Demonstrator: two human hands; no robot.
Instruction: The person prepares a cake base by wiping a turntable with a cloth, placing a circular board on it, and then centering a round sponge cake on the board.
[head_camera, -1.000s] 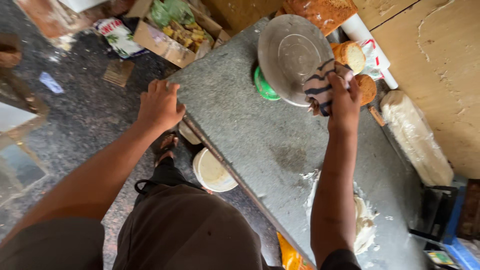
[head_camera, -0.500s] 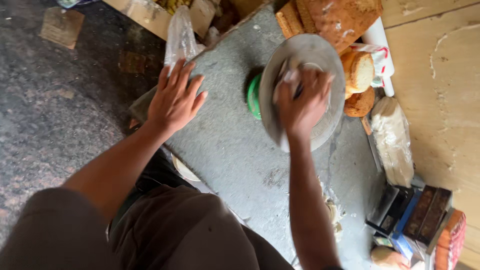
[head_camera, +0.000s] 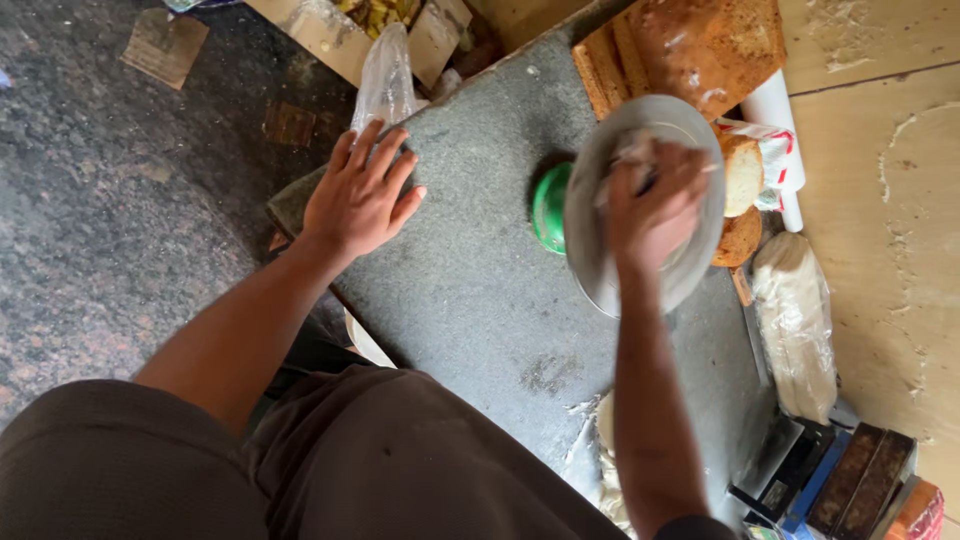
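Pressing a bunched cloth (head_camera: 628, 158) into the metal plate (head_camera: 690, 270), right hand (head_camera: 655, 215) clenched on it; left hand (head_camera: 362, 195) spread flat on the stone slab (head_camera: 470, 290).

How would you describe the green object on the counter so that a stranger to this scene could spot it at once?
Start at the grey stone counter. Find the round metal plate that the right hand presses with a cloth. Peeking from under the plate's left edge is the green object, the only bright green thing on the slab.
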